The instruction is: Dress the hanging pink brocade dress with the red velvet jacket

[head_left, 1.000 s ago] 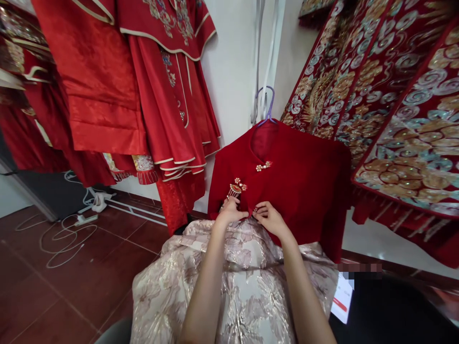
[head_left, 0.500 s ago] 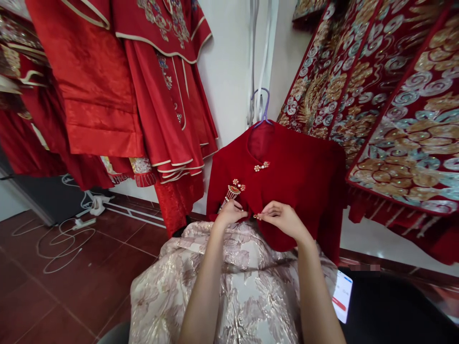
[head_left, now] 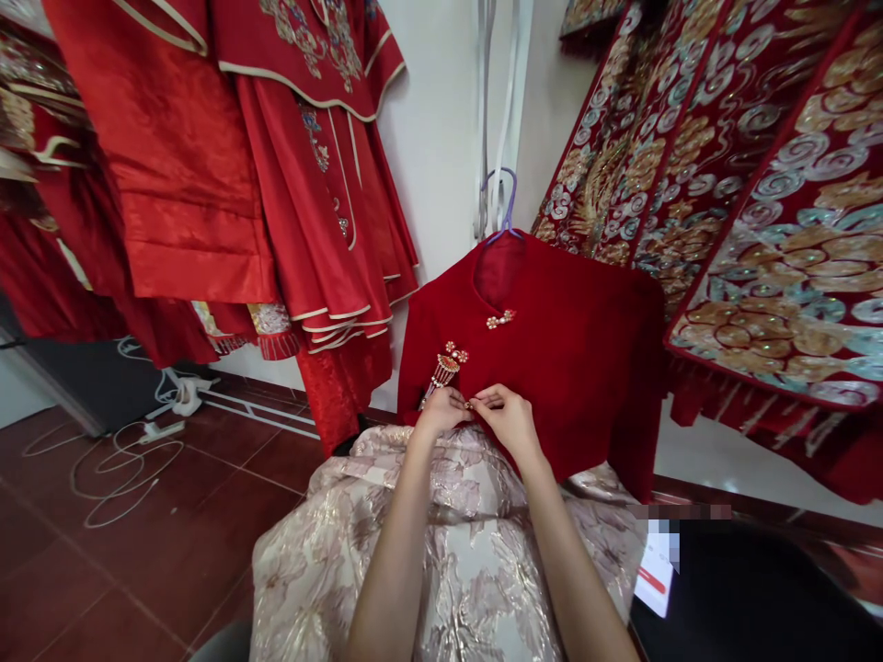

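Red jacket (head_left: 572, 368) on a purple hanger (head_left: 509, 223), directly ahead of the person. Collar up and away, hem down toward the lap; long axis runs collar to hem, near upright in view, lower end leaning slightly right. Collar clasp (head_left: 500, 320) lies crosswise, right end a little higher. Brooch (head_left: 446, 370) below it, tassels slanting down-left to the left hand (head_left: 445, 410). Left hand: thumb and fingers pinched on the jacket's front edge. Right hand (head_left: 509, 418): fingertips clamped on a small clasp (head_left: 468, 405), touching the left fingertips there; clasp mostly covered, its axis unreadable. Pale flowered cloth (head_left: 475, 561) spread beneath both forearms.
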